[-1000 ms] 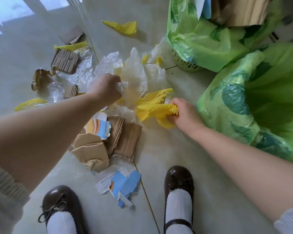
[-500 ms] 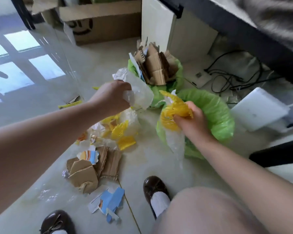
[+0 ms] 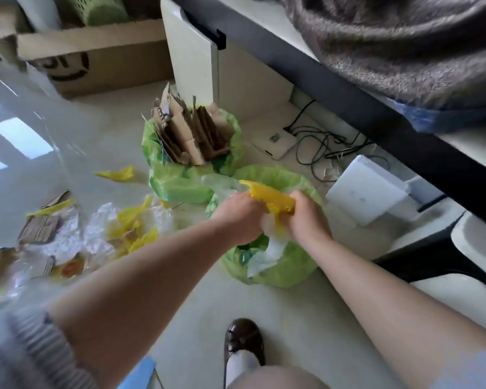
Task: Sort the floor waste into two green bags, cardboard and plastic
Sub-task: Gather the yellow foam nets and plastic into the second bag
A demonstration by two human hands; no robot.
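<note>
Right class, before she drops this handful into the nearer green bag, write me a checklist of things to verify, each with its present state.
1. Both hands over the nearer green plastic bag: ok.
2. Left hand grips clear crumpled plastic film: ok.
3. Right hand grips yellow ribbed plastic mesh: ok.
4. No cardboard in the handful: cannot tell.
5. Farther green bag holds the brown cardboard pieces: ok.
6. Floor waste all sorted: not ok, scraps remain.
</note>
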